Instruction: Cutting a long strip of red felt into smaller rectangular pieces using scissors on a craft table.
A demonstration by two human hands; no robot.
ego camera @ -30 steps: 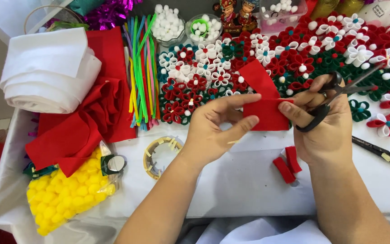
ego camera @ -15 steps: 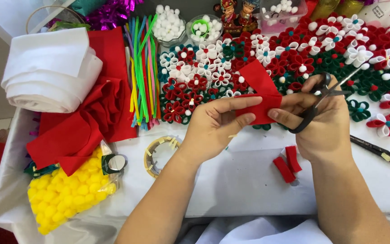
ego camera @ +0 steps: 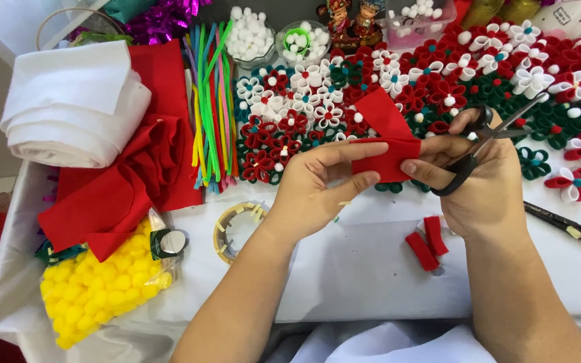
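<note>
Left hand [ego camera: 317, 191] pinches folded red felt [ego camera: 388, 138]; right hand [ego camera: 482, 175] grips scissors [ego camera: 489, 138] beside it. Two cut strips [ego camera: 427, 242] lie below; many flowers [ego camera: 438, 81] finished behind.

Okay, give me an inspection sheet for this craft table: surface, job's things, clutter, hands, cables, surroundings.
Surface: white cloth-covered table, mostly crowded.
Job's things: red felt piece folded between both hands; black scissors hooked on the right hand.
Clutter: two small red felt scraps, tape roll, bag of yellow pompoms, red fabric, white fabric roll, pipe cleaners, many felt flowers, utility knife.
Hands: left hand pinches the felt; right hand pinches its other end.
Cables: nothing seen.
Surroundings: bowls of white pompoms, small figurines.
</note>
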